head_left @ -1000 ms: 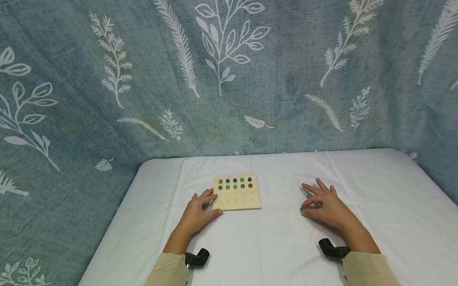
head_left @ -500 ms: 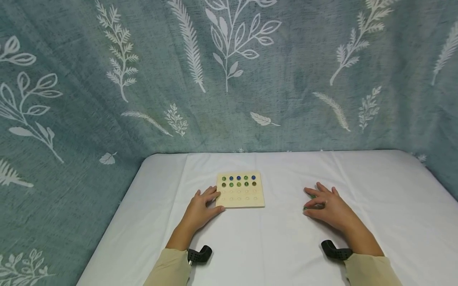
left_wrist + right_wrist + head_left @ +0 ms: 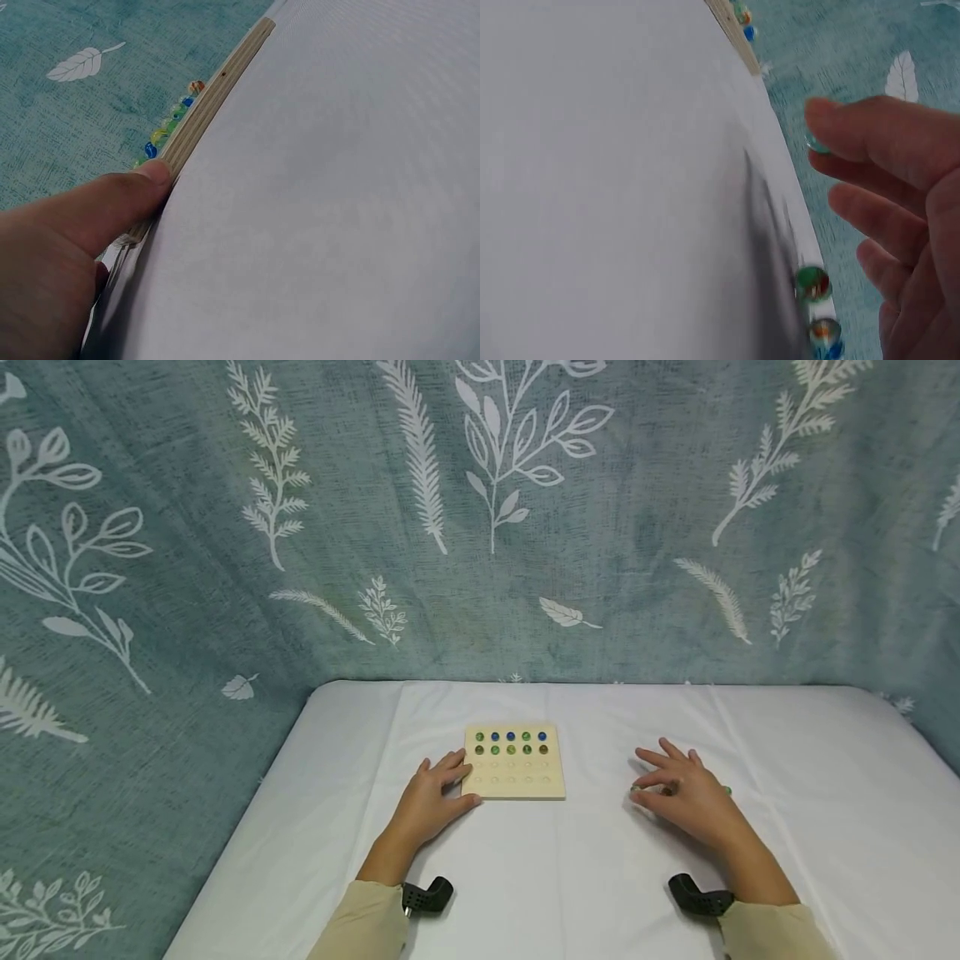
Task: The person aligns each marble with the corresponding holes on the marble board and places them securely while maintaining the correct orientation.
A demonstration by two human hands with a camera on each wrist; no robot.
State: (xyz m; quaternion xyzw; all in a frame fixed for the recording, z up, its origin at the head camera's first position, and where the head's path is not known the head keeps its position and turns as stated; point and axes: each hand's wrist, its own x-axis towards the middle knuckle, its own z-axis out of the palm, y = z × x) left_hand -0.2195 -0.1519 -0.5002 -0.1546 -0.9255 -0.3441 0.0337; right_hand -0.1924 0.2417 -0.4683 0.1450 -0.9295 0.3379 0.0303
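Head view: right hand point(image 3: 686, 792) pinches a marble point(image 3: 819, 145); left hand point(image 3: 429, 800), spread, touches a wooden board point(image 3: 517, 783) lying towards the far edge of the surface point(image 3: 525, 885).

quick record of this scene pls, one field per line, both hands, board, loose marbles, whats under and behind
left hand: grips the wooden board at its near left corner
right hand: pinches a marble
board rows: two far rows filled, five marbles each; two near rows unfilled
loose marbles: at least two, near the right hand
surface: white cloth
background: teal curtain, white leaf prints
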